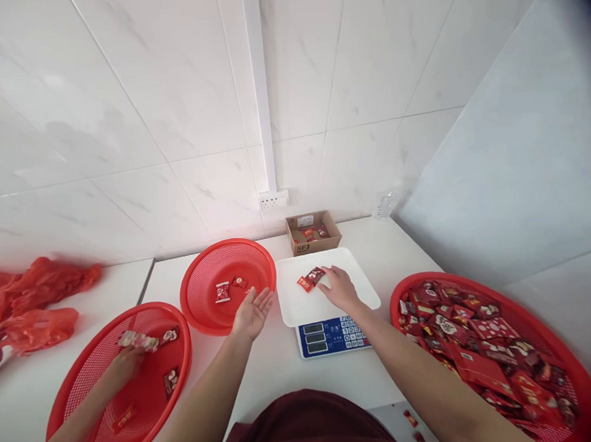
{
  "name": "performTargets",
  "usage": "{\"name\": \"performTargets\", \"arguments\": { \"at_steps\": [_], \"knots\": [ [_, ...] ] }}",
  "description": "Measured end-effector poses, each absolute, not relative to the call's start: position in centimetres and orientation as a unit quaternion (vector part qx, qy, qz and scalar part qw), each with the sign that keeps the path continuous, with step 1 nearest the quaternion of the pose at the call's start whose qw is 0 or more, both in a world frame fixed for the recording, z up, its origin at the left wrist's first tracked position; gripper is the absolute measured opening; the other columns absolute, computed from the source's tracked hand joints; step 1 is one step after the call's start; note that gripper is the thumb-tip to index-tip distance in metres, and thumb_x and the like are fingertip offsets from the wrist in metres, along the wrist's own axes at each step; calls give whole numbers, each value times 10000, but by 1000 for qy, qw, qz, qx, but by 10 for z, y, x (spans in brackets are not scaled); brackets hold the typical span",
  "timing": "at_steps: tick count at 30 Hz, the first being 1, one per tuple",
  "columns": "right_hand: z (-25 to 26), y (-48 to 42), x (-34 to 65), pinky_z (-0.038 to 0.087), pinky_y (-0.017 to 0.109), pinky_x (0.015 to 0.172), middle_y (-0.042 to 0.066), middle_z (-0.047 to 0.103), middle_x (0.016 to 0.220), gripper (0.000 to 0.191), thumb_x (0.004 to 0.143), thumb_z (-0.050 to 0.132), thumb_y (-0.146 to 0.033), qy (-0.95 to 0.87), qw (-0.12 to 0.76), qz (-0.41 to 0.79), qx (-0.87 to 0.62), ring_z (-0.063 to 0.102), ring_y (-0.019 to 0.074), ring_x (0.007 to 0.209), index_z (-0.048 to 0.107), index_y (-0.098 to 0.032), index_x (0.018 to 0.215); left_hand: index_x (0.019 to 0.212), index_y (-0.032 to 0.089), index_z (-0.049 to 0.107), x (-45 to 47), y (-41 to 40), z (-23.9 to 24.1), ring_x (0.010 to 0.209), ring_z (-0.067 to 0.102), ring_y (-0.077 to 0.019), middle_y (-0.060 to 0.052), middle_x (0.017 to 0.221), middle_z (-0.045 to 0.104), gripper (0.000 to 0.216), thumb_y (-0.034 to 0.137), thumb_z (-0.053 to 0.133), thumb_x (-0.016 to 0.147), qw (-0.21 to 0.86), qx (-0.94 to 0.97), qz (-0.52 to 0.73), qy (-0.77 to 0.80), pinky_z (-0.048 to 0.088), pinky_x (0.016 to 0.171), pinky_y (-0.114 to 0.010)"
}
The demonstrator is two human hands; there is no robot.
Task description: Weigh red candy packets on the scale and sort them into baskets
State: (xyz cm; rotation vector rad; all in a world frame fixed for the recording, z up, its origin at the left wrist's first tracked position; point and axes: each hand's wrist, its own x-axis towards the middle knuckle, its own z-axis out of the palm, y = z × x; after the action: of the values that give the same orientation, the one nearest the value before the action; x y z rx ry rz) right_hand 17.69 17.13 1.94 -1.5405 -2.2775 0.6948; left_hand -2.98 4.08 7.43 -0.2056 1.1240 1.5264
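Observation:
My left hand (252, 311) is open, palm up, at the near rim of a red mesh basket (200, 305) that holds a few wrapped candies (222, 291). It holds nothing. My right hand (340, 287) lies palm down on the white tray of a scale (293, 301), fingers spread. Its fingertips sit next to two small red packets (311, 279) on the tray. The scale's blue front panel (332, 335) faces me.
A large red basket (574, 364) at the right is full of red candy packets. Another person's hand (126, 360) holds a wrapped candy in a red basket (80, 387) at the left. A small cardboard box (313, 232) stands by the wall. Red plastic bags (34, 290) lie far left.

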Motion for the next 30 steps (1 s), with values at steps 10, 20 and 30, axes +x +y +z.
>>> {"name": "performTargets", "arguments": {
  "at_steps": [10,20,30],
  "knots": [
    [-7,165,142,170,575,1006,88,337,1444,502,810,483,-524,-834,53,159,-526,160,350,1348,499,-316,1266,941,124,558,-7,25,69,854,666,-164,-118,1013,658,138,211,549,834,666,-67,555,493,516,792,-260],
    [0,172,168,391,287,772,80,607,1007,255,896,360,-191,-834,127,209,-495,522,201,926,582,-213,1019,987,145,535,10,37,61,773,644,-158,-102,966,644,227,261,592,800,685,-2,495,534,487,776,-293],
    [39,118,170,423,284,657,10,630,777,203,858,400,-337,-769,173,464,-403,573,162,716,561,-215,837,930,206,593,40,58,69,818,566,-146,-59,972,610,253,285,693,712,612,239,483,579,446,766,-288]
  ]
}}
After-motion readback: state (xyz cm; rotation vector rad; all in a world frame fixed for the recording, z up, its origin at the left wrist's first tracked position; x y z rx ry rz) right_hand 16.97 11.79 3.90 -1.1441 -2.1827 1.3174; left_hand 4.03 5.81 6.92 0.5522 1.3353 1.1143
